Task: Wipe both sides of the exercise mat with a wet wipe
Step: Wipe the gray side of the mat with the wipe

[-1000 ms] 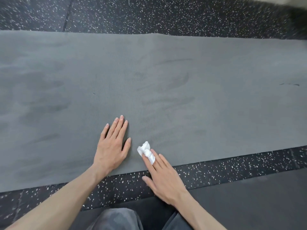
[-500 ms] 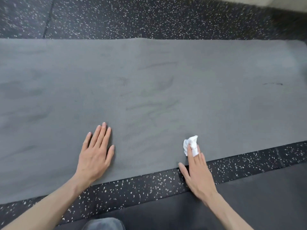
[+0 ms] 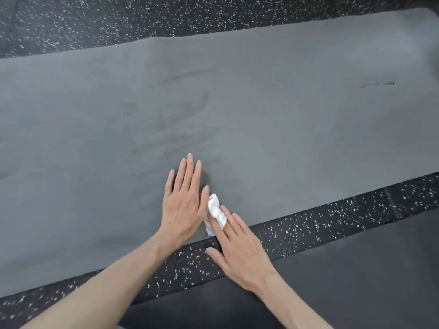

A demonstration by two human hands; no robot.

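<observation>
Flatly, right hand (image 3: 240, 255) presses wet wipe (image 3: 216, 213) (crumpled) under straight fingers on mat (image 3: 285, 138).

The right hand (image 3: 240, 250) slid the wipe (image 3: 215, 213) back against the left hand (image 3: 184, 205).

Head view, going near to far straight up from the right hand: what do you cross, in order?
Right hand → wet wipe under its fingers → grey exercise mat → black speckled floor beyond the mat's far edge.
</observation>
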